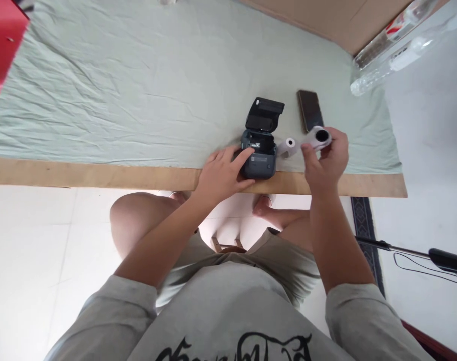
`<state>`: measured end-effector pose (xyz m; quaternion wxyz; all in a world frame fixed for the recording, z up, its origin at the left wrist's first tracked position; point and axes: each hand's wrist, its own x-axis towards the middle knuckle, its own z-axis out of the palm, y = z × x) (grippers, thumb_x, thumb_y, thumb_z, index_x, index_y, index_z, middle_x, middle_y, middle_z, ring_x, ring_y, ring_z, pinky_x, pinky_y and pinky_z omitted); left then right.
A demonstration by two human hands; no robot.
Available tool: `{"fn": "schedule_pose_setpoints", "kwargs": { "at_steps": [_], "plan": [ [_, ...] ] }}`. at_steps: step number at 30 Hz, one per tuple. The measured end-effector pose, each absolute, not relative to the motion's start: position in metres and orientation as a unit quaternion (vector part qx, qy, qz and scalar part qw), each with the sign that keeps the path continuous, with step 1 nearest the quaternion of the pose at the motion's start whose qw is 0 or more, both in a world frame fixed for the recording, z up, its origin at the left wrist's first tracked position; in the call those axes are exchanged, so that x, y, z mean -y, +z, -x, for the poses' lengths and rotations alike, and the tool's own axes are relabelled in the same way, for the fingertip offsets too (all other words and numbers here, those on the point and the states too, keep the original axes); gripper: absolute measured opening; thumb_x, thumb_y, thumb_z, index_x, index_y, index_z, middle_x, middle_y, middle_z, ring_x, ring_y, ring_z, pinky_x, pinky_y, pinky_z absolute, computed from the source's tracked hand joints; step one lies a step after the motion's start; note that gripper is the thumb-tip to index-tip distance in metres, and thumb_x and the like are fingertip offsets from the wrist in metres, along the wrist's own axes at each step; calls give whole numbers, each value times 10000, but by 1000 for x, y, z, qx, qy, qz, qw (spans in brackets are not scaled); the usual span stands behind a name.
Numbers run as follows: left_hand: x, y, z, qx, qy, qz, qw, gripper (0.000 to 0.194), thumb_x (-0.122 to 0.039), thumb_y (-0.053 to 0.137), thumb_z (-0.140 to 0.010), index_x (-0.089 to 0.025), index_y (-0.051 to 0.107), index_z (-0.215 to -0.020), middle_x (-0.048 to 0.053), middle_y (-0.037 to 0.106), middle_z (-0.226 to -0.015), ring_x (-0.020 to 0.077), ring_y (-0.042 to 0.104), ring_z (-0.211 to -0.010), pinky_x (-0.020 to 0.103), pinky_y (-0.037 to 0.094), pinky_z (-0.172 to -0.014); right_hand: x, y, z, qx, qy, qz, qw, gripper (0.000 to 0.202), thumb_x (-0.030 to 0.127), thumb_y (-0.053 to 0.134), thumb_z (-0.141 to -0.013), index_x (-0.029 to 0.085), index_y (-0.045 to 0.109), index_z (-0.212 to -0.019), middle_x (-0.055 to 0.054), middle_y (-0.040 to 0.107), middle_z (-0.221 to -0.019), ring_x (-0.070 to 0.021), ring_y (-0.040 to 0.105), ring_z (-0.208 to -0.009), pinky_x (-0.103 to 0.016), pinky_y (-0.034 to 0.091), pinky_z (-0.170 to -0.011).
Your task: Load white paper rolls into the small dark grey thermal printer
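A small dark printer-like device [259,164] stands near the table's front edge with its black lid [265,115] raised and its compartment exposed. My left hand [224,171] rests against the device's left side, fingers spread, one fingertip at the compartment's rim. Just right of the device stands a small white paper roll [288,147] with a dark hole in its core. My right hand [328,158] grips a larger white roll [315,138] with a black round end, to the right of the small roll. Behind that hand lies a dark phone [310,109].
A pale green cloth [156,90] covers the table, with a bare wooden front edge [100,172]. Clear plastic bottles [407,55] lie at the back right beside a cardboard surface [322,17]. A red object [2,42] is at the far left. A black pole [409,249] crosses the lower right.
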<state>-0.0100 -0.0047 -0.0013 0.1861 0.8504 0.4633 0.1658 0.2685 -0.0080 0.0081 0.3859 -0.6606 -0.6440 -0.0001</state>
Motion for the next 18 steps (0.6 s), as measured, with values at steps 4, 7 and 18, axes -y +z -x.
{"fn": "schedule_pose_setpoints", "kwargs": {
  "at_steps": [4,7,18],
  "plan": [
    [4,1,9,-467,159,-849,189,718,-487,727,-906,-269,469,-1540,134,581,-1448,345,590,-1292,479,416,-1127,-3,29,-225,749,39,594,289,489,437,670,-889,267,578,-1337,-111,682,-1210,-304,660,-1130,-523,525,-1056],
    [4,1,8,-470,159,-848,188,717,-490,730,-902,-268,475,-1534,134,589,-1442,349,591,-1293,482,421,-1122,-16,32,-207,767,65,591,241,360,314,656,-871,243,626,-1223,-111,695,-1217,-310,661,-1123,-497,530,-1024],
    [4,1,9,-466,160,-852,176,729,-510,738,-901,-275,482,-1542,134,581,-1467,352,601,-1283,467,423,-1115,-36,26,-210,797,87,575,164,154,241,541,-917,253,693,-937,-66,773,-1083,-278,696,-1030,-455,529,-926]
  ]
}}
